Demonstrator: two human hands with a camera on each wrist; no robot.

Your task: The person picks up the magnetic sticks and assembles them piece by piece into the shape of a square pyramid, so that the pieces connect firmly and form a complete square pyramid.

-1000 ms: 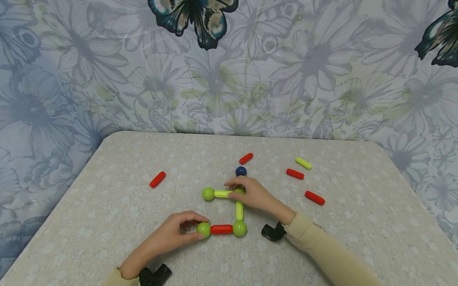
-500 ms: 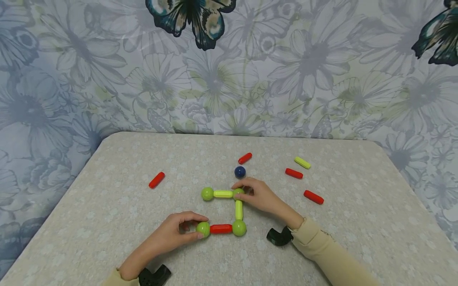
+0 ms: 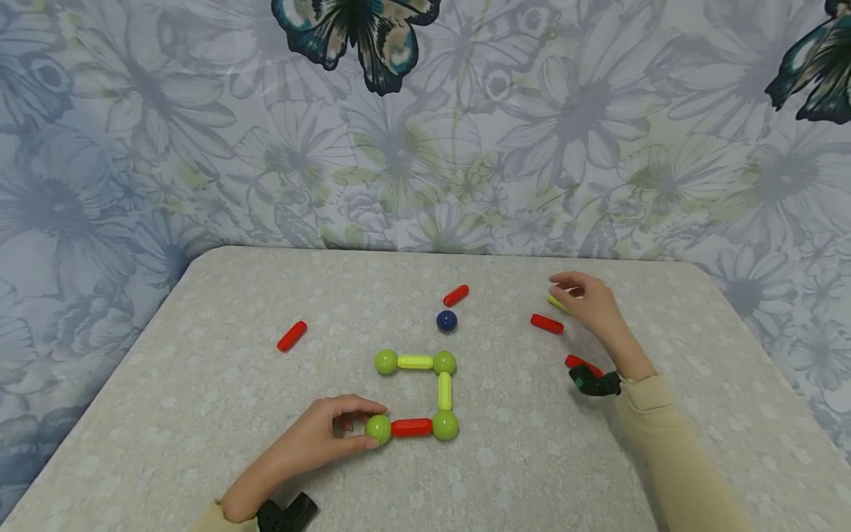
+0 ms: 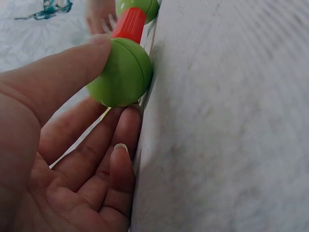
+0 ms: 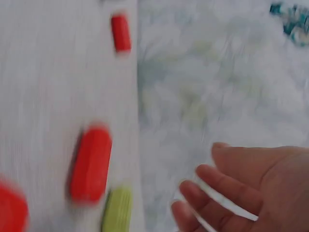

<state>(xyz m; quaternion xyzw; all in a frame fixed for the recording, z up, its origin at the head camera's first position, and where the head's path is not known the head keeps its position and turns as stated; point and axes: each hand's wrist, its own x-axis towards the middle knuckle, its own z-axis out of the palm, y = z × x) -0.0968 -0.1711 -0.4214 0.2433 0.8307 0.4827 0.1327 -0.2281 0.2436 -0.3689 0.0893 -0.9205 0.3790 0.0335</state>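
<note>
My left hand (image 3: 324, 430) pinches a green ball (image 4: 123, 72) between thumb and fingers at the near left end of an assembly on the table. From that ball a red rod (image 3: 411, 428) runs to a green ball (image 3: 445, 425). A yellow-green rod (image 3: 445, 391) leads away to another green ball (image 3: 444, 362), and a second yellow-green rod (image 3: 415, 362) ends in a green ball (image 3: 386, 361). My right hand (image 3: 592, 303) is over a loose yellow-green rod (image 3: 557, 303), partly hiding it. In the right wrist view its fingers are spread and hold nothing.
A blue ball (image 3: 447, 321) and a red rod (image 3: 456, 295) lie behind the assembly. Another red rod (image 3: 292, 336) is at the left. Two more, a red rod (image 3: 547, 324) and a red rod (image 3: 583, 364), lie near my right arm. A floral wall covering borders the table.
My right hand has left the green ball at the assembly's far right corner and moved right and away to the loose yellow-green rod. My left hand stays on its ball.
</note>
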